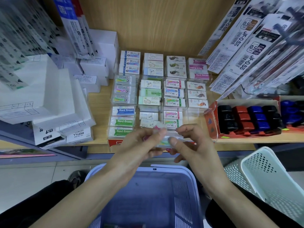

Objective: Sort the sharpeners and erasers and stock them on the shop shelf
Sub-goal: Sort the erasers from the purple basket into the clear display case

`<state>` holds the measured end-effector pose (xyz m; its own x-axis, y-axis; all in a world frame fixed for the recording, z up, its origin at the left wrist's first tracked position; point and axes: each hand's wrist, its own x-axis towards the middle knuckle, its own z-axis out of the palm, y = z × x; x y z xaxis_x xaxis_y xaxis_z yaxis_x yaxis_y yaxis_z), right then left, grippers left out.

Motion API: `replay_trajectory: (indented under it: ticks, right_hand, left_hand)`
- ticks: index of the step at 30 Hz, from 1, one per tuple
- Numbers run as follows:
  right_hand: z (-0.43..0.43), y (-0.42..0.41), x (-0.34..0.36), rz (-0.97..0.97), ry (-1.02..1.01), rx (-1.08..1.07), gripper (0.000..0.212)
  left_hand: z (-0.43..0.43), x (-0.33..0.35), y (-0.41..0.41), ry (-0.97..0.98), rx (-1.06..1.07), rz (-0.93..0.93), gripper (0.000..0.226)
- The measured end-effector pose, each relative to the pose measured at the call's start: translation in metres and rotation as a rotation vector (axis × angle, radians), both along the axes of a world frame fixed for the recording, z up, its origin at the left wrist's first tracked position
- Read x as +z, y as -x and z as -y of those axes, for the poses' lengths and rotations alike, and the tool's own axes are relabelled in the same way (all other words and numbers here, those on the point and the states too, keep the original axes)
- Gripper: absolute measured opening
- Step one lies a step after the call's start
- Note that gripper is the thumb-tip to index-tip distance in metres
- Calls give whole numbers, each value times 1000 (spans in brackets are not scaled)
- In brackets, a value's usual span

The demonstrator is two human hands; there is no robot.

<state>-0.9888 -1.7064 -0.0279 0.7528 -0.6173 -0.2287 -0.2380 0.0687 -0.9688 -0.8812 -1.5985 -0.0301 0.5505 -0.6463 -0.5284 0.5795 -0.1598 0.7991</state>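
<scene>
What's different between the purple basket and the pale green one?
The purple basket sits centre, nearest the camera; the pale green basket stands off to the right. The purple basket's wall has long narrow slots; the pale green basket's has round holes. Both look plastic and open-topped.

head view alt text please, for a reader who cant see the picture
The left hand and right hand pinch a blurred eraser bundle between them in front of a wooden shelf. On it, a clear tray holds rows of wrapped erasers, with black, red and blue sharpeners boxed to its right; a purple basket sits below the hands.
</scene>
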Motion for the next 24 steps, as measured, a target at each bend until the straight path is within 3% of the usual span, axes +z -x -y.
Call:
replay_trajectory:
  ticks: [1, 4, 6, 9, 12, 14, 17, 24]
  right_hand:
    - [2, 4, -1, -19, 141, 38, 22]
    - [20, 17, -6, -71, 972, 279, 40]
    - [25, 23, -13, -65, 1197, 422, 44]
    - [20, 26, -19, -56, 1319, 377, 31]
    - [33, 27, -19, -45, 1356, 341, 25]
    - [57, 23, -18, -124, 1269, 253, 29]
    - [87, 17, -20, -338, 1180, 144, 39]
    - [103, -1, -31, -614, 1450, 188, 40]
  left_hand:
    - [0, -1, 3, -13, -24, 46, 52]
    - [3, -8, 8, -47, -17, 67, 46]
    - [5, -10, 12, -66, -16, 28, 37]
    - [10, -6, 21, -66, -79, 33, 35]
    - [11, -4, 23, -72, -73, 156, 36]
    - [10, -4, 15, -74, -56, 254, 14]
    - [7, -5, 4, -49, -72, 293, 24]
    - [-3, 0, -3, -35, -51, 245, 11]
